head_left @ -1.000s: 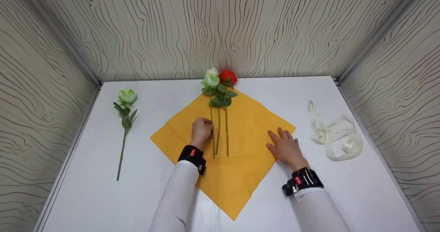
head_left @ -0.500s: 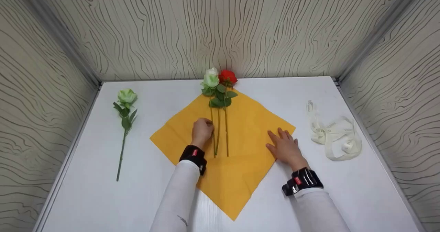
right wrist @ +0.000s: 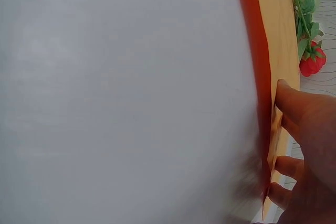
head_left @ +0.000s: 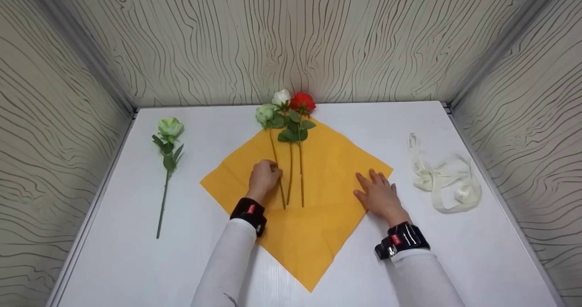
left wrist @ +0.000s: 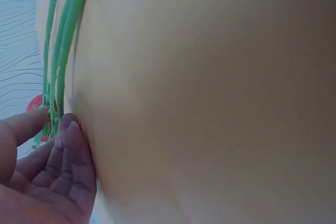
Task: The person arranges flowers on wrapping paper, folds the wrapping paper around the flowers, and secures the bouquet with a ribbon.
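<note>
My left hand (head_left: 264,178) pinches the stem of a pale green rose (head_left: 266,114) between thumb and fingertips, low over the yellow wrapping paper (head_left: 313,248). Beside it a white rose (head_left: 281,96) and a red rose (head_left: 303,101) lie on the paper, stems toward me and blooms at its far corner. In the left wrist view, green stems (left wrist: 68,45) run up past the thumb and fingers. My right hand (head_left: 381,197) rests spread and flat on the paper's right corner; in the right wrist view its fingertips press along the paper's edge (right wrist: 273,98).
Another green rose (head_left: 170,128) lies apart on the white table (head_left: 113,261) at the left. A cream printed ribbon (head_left: 436,179) lies loosely coiled at the right. Wood-grain panels (head_left: 282,38) stand behind and on both sides.
The green bloom in my left hand's hold has swung left, away from the white rose, so its stem now slants. My left wrist has shifted slightly left; my right hand stays in place.
</note>
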{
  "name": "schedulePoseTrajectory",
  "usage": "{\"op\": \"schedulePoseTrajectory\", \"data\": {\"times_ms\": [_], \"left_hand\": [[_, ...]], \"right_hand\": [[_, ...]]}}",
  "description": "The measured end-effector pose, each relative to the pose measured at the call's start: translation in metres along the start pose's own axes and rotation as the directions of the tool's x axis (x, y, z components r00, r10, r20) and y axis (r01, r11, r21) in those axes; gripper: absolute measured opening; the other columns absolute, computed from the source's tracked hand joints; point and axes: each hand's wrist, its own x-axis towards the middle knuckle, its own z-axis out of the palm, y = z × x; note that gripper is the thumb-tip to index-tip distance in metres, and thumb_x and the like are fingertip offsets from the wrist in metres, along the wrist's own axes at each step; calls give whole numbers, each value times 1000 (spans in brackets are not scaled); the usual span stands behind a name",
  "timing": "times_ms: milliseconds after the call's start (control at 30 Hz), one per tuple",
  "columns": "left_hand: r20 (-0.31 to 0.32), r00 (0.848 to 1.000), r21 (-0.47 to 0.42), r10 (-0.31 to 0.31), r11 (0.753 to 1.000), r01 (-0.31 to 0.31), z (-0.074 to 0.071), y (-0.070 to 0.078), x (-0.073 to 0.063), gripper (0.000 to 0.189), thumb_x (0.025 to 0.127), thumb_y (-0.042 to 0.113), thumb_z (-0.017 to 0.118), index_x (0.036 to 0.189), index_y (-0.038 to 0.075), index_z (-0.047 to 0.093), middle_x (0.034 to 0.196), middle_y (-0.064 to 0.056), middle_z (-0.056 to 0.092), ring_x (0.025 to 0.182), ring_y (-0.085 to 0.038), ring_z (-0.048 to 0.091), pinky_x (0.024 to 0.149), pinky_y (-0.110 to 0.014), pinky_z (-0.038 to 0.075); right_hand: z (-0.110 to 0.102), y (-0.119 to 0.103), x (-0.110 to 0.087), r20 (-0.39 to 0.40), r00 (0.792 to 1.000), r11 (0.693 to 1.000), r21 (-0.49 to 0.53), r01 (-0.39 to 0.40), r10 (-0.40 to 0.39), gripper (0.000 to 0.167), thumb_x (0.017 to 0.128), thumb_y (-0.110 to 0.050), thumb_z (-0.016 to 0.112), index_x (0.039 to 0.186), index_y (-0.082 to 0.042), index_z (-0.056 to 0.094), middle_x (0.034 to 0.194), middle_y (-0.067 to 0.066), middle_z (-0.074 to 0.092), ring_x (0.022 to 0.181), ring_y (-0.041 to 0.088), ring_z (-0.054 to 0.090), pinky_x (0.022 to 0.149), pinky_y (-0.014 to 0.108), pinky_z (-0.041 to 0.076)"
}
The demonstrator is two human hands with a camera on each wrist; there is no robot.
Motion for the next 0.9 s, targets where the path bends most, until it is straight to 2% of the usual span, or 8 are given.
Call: {"op": "schedulePoseTrajectory", "data": {"times_ms": [133,333,467,567,700,900], "left_hand": [[24,1000,-7,5,1000,-5,-1,-3,-2,29,78,12,66,104,0,62,87,-6,61,79,-19,55,69,-32,46],[33,997,14,68,998,-68,2,1,1,24,78,3,62,102,-2,62,81,-5,58,72,-17,51,61,-28,42],[15,994,6,104,995,-104,4,7,3,9,81,-2,53,85,-4,60,65,-3,44,60,-16,43,52,-26,34],[-3,993,-7,118,993,-118,5,10,4,10,81,-4,49,83,-5,59,66,-6,44,61,-18,42,55,-28,34],[-5,992,-11,125,992,-125,6,12,5,16,82,-3,51,95,-4,61,82,-10,55,73,-19,47,66,-29,39],[44,994,18,101,995,-102,7,11,5,12,83,1,54,91,-2,61,73,-7,51,68,-19,48,58,-29,37]], "right_hand": [[0,-1,-1,-8,1000,1000,0,4,-4,56,90,-44,43,139,-20,30,143,20,15,128,43,10,91,67,9],[-2,-2,-2,-14,1000,1000,-9,9,-9,56,90,-43,45,138,-19,32,143,21,17,128,43,11,91,67,11],[-2,-2,-2,-15,1000,1000,-11,6,-7,56,90,-43,45,139,-19,32,143,20,16,128,43,11,91,67,11],[-2,-3,-2,-11,1000,1000,-6,7,-7,56,90,-42,44,139,-19,31,143,20,15,128,43,10,91,67,10],[-3,-3,-2,-11,1000,1000,1,6,-6,55,90,-42,44,139,-19,31,143,20,15,128,43,9,91,68,9],[-2,-2,-2,-26,1000,1000,-12,12,-13,55,90,-42,45,138,-19,32,143,20,17,127,44,11,90,68,10]]}}
